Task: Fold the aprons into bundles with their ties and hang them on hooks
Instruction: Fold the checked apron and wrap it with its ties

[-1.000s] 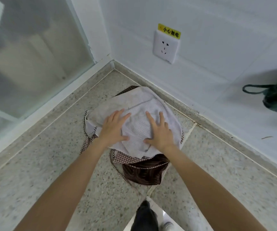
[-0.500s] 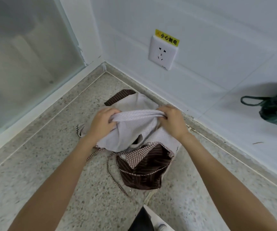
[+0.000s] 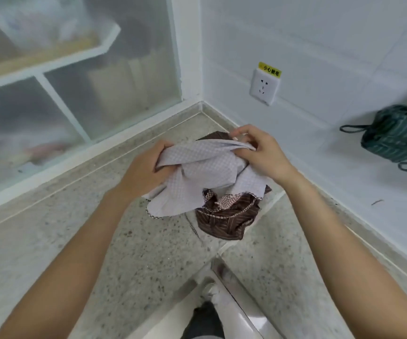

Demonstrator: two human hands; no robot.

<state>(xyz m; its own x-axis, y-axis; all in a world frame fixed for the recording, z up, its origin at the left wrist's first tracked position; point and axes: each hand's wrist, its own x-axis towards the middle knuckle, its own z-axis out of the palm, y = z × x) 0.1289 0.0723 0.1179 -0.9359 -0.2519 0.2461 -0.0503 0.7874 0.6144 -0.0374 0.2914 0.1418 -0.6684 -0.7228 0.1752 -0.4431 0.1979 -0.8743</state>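
Observation:
A brown striped apron with a pale checked lining (image 3: 204,167) is bunched up above the speckled counter (image 3: 50,241) near the corner. My left hand (image 3: 143,167) grips the left end of the pale fabric. My right hand (image 3: 261,152) pinches its right end with curled fingers. The brown striped part (image 3: 226,216) with its checked trim hangs below the hands and touches the counter. A thin tie trails under the bundle, mostly hidden.
A green striped apron bundle (image 3: 398,135) with dark ties hangs against the white tiled wall at the right. A wall socket (image 3: 264,86) with a yellow label is behind the hands. A frosted glass window (image 3: 75,81) stands at the left.
My hands went from pressing flat on the spread apron to gathering its far edge, then lifted the bunched fabric off the counter. The view tilted upward.

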